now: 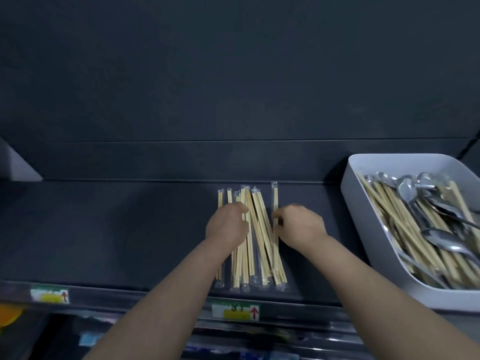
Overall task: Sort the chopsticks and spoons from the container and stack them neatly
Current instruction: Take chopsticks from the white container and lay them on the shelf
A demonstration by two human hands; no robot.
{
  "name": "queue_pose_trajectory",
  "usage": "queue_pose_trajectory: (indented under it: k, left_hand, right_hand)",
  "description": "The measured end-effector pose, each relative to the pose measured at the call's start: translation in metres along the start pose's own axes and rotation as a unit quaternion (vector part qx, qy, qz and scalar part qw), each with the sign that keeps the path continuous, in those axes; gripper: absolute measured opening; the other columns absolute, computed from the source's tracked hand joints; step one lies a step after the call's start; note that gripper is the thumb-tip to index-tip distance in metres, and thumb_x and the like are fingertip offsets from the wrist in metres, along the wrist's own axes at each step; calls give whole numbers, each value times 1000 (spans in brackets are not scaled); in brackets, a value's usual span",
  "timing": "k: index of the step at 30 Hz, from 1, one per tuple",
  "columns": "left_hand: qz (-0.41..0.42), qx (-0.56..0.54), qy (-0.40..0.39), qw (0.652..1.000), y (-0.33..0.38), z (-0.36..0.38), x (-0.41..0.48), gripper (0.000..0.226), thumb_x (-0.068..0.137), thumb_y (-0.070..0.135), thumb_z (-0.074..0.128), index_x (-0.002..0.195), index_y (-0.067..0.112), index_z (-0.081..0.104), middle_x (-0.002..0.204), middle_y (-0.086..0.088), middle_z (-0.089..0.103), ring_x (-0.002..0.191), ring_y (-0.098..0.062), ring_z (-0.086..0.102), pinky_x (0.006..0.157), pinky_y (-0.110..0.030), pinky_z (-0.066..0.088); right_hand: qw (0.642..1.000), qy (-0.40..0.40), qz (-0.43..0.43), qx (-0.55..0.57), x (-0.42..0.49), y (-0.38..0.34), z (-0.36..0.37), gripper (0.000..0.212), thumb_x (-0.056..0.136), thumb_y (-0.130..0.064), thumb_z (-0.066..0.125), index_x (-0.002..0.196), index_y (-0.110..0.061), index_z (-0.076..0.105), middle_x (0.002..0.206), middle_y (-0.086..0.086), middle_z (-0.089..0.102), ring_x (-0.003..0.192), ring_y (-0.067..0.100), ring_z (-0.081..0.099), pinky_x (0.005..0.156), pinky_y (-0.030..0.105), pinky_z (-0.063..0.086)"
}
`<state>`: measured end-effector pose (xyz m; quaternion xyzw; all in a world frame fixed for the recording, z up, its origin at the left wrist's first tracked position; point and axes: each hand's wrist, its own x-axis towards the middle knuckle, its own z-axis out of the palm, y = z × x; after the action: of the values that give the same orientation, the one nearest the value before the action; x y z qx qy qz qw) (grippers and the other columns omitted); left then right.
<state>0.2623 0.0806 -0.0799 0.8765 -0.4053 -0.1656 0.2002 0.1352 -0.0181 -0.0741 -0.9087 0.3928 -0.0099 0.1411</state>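
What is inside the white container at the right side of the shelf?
The white container holds wrapped chopsticks and metal spoons, mixed in one heap. The heap covers most of its floor, so anything beneath it cannot be seen.

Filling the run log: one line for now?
left hand holds chopstick pile | right hand pinches wrapped pair | spoons in container

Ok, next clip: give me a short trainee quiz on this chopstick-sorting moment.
1. True or false: some spoons lie on the shelf.
2. The left hand and right hand both touch: A) the white container, B) the wrapped chopsticks, C) the spoons.
3. Which hand is nearer the container?
Key: 1 false, the visible ones sit in the container; 2 B; 3 the right hand.
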Motion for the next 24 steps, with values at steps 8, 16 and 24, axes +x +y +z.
queue_pose_trajectory:
  k: [8, 16, 24]
  left_hand:
    - [54, -23, 59, 997, 80, 4, 6, 28, 89, 19, 50, 105, 30, 70, 109, 7, 71, 105, -19, 63, 88, -31, 51]
    - [177, -90, 43, 979, 210, 41, -9, 22, 89, 17, 57, 104, 24, 72, 97, 9, 72, 93, -13, 66, 85, -30, 54]
    - [186, -22, -33, 982, 278, 95, -21, 26, 90, 13, 53, 108, 16, 71, 100, -1, 71, 97, -20, 65, 87, -35, 54]
  right_hand:
    - [978, 166, -39, -118, -27, 53, -49, 20, 89, -18, 53, 102, -27, 65, 100, -2, 61, 101, 23, 55, 63, 27, 31]
    - [970, 191, 91, -119, -78, 174, -102, 21, 86, -24, 54, 101, -28, 68, 98, -1, 68, 95, 26, 63, 65, 28, 42]
    - [979, 77, 169, -81, -106, 257, -105, 21, 82, -11, 56, 95, -20, 70, 96, 7, 67, 88, 31, 64, 66, 27, 44]
